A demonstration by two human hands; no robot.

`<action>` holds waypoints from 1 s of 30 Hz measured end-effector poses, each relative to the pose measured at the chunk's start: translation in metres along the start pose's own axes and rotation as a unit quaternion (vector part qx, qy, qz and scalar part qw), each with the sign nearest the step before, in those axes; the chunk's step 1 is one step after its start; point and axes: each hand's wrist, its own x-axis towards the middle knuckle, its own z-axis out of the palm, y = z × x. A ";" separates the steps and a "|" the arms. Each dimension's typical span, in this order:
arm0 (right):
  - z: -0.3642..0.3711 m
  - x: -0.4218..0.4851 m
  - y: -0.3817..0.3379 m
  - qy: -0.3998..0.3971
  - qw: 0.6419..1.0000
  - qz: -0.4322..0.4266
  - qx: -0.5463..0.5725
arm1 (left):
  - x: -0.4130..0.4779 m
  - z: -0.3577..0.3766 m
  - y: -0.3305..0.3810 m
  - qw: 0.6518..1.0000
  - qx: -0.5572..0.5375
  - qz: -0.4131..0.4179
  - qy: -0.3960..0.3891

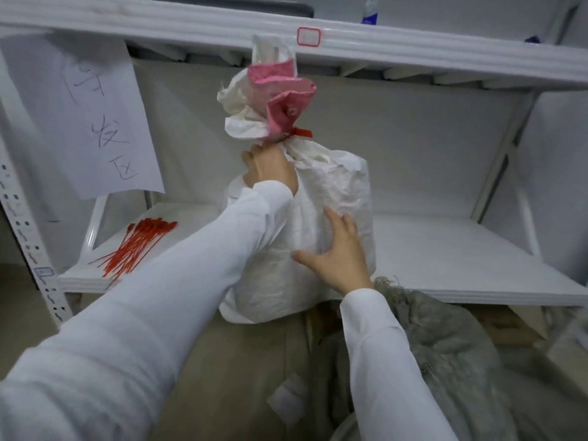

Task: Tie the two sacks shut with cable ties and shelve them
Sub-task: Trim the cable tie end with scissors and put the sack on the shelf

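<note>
The contents of the white sack (334,192) are staying hidden, since its neck is being cinched by a red cable tie (302,132), with pink and white cloth flaring out above the tie. The sack's base is dipping below the front edge of the shelf (445,249), near the middle of that edge, so it is hard to say whether it is sitting fully on the board.

The left hand (270,168) is gripping the gathered neck just beneath the tie, fingers curling round it, their tips hidden behind the cloth. The right hand (334,253) is lying flat on the sack's near side, fingers straight and spread, pressing against it and holding nothing.

A grey sack (445,345) is lying below the shelf at the right, partly hidden behind the right sleeve and blurred, so its mouth cannot be made out.

A loose bundle of red cable ties (136,246) is lying near the shelf's front left corner, well apart from the white sack. A paper sign (95,116) with handwritten characters is hanging above that corner. On the upper shelf (413,49), a bottle (370,9) is being cut off by the top of the view.
</note>
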 end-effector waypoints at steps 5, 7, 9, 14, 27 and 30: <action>0.025 0.005 0.020 -0.106 0.990 0.092 0.001 | -0.026 0.006 0.008 0.983 -0.126 0.094 -0.098; 0.030 0.006 0.022 -0.085 0.991 0.099 0.030 | -0.032 -0.011 0.011 0.969 -0.176 0.104 -0.140; 0.034 0.008 0.024 -0.052 0.993 0.097 0.046 | -0.033 -0.032 0.005 0.946 -0.227 0.083 -0.218; 0.040 0.019 0.034 0.011 0.995 0.070 0.066 | -0.038 -0.047 -0.027 0.912 -0.247 0.135 -0.298; 0.061 0.060 0.052 0.075 0.985 0.113 0.107 | -0.057 0.024 -0.067 0.917 0.213 0.310 -0.132; 0.072 0.070 0.060 0.015 0.978 0.092 0.188 | -0.053 0.040 -0.066 0.931 0.216 0.277 -0.101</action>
